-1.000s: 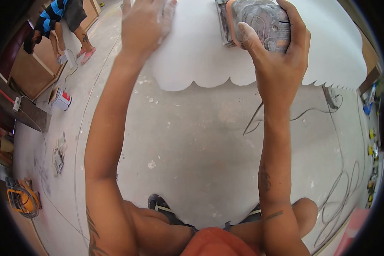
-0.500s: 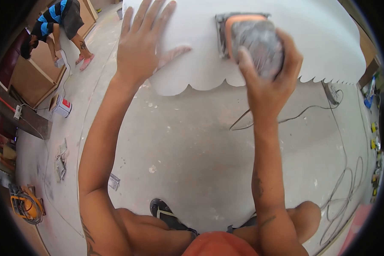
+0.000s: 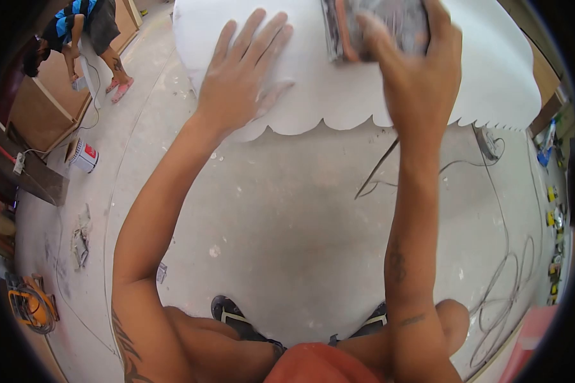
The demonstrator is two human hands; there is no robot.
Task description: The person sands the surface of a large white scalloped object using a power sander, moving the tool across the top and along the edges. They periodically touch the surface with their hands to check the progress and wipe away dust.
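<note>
A white panel (image 3: 306, 83) with a scalloped lower edge spans the top of the view. My left hand (image 3: 239, 83) lies flat on its left part, fingers spread. Farther right, my right hand (image 3: 421, 70) is wrapped round a dusty grey and orange sander (image 3: 380, 29), whose base rests against the panel face. The sander's top end is cut off by the frame edge. A dark cord (image 3: 377, 169) hangs below the panel beside my right forearm.
A co-worker (image 3: 89, 32) bends over at the upper left with a tool in hand. A white bucket (image 3: 83, 155), a crumpled rag (image 3: 80, 239) and an orange machine (image 3: 35, 303) stand or lie at the left. Looped cable (image 3: 508, 287) lies on the floor at the right.
My right hand and the sander have moved up towards the top edge of the view. My left hand appears slightly farther right and lower on the panel. The whole view has shifted a little.
</note>
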